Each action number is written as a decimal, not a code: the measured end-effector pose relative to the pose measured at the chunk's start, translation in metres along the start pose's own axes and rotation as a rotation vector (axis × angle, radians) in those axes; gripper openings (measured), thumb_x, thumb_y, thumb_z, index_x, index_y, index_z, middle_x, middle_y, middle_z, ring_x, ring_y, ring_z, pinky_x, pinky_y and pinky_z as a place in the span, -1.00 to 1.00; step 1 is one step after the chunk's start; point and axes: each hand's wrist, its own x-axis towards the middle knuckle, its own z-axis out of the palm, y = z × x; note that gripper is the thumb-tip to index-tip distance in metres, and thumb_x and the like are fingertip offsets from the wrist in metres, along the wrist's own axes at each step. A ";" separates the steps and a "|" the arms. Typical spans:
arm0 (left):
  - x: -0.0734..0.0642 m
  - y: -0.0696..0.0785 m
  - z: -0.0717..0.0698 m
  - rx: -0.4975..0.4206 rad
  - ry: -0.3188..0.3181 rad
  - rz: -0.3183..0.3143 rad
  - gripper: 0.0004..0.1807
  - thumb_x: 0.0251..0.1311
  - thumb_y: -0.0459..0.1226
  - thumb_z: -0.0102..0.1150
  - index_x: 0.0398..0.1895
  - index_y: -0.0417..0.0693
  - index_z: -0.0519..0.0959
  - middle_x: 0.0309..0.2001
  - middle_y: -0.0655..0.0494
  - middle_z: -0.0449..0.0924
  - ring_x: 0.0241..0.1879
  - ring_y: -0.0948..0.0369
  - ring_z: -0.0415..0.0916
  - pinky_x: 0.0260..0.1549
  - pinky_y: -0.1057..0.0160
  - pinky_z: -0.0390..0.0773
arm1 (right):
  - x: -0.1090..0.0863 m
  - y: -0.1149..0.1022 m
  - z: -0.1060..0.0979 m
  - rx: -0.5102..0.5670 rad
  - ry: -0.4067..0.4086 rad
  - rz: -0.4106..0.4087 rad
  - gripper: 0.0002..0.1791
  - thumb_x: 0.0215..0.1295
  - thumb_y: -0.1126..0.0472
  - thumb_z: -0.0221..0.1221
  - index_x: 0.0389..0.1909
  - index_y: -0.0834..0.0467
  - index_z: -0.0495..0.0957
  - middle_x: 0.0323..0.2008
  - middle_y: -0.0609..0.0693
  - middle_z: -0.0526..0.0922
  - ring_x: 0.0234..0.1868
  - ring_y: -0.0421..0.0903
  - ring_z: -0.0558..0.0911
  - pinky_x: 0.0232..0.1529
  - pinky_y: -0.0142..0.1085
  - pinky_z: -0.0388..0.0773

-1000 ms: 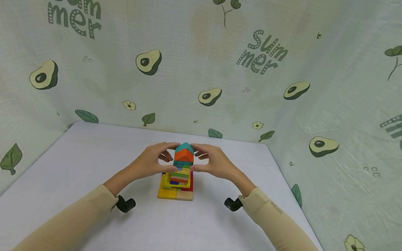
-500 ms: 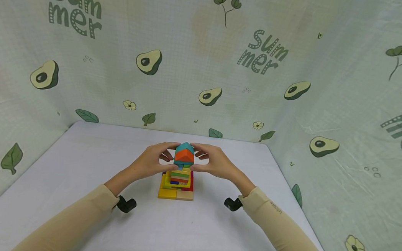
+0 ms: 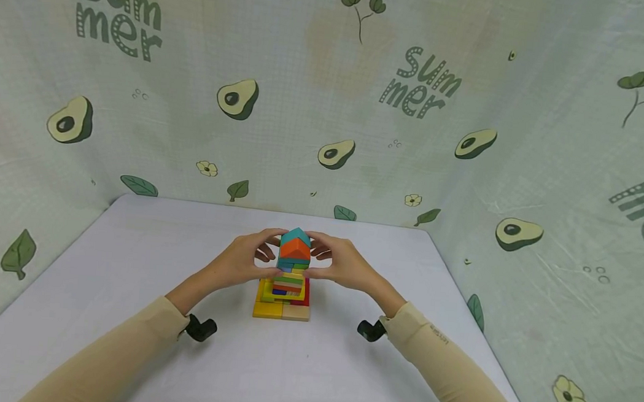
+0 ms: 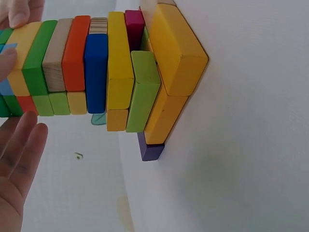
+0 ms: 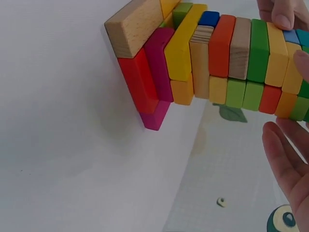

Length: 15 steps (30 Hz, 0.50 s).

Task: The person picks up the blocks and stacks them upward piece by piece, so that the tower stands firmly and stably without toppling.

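A tower of colored wooden blocks [image 3: 288,280] stands upright, with an orange triangular block [image 3: 296,248] and a teal roof-shaped block [image 3: 296,234] near its top. From the left, my left hand [image 3: 243,256] is spread in a loose C beside the upper part, thumb at the front and forefinger by the roof. My right hand [image 3: 346,264] mirrors it on the other side. In the left wrist view, the left fingers [image 4: 24,159] lie relaxed at the tower's far edge. The right fingers [image 5: 282,154] show a small gap from the blocks in the right wrist view.
The tower's wide base has yellow [image 3: 267,310] and natural wood [image 3: 296,313] blocks at the front. It stands on a white table [image 3: 311,372]. A patterned cloth [image 3: 286,57] hangs behind and along the sides.
My right hand has shifted slightly down, its thumb lower beside the tower. The left thumb has dropped a little too. The tower stays as it was.
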 end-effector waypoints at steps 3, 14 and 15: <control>0.000 -0.002 0.002 0.000 -0.002 -0.008 -0.03 0.14 -0.15 0.64 0.59 0.07 0.32 0.23 -0.01 0.65 -0.01 0.06 0.72 0.01 0.15 0.76 | -0.002 0.001 0.002 0.007 -0.002 0.020 -0.07 0.26 0.10 0.54 0.60 0.08 0.31 0.23 0.04 0.67 0.18 0.08 0.70 0.24 -0.10 0.67; -0.017 -0.006 0.014 -0.130 0.000 -0.116 0.07 0.15 -0.24 0.62 0.66 0.17 0.17 0.35 -0.10 0.59 -0.04 0.15 0.73 -0.01 0.25 0.75 | -0.022 0.007 0.029 0.099 0.043 0.092 -0.09 0.28 0.11 0.52 0.58 0.18 0.31 0.28 0.13 0.64 0.17 0.19 0.71 0.19 -0.09 0.70; -0.018 -0.006 0.016 -0.143 0.003 -0.129 0.06 0.16 -0.25 0.61 0.66 0.16 0.17 0.36 -0.10 0.58 -0.06 0.19 0.73 -0.03 0.27 0.75 | -0.023 0.008 0.033 0.110 0.051 0.103 -0.10 0.29 0.11 0.52 0.57 0.18 0.31 0.28 0.14 0.64 0.16 0.20 0.71 0.19 -0.08 0.70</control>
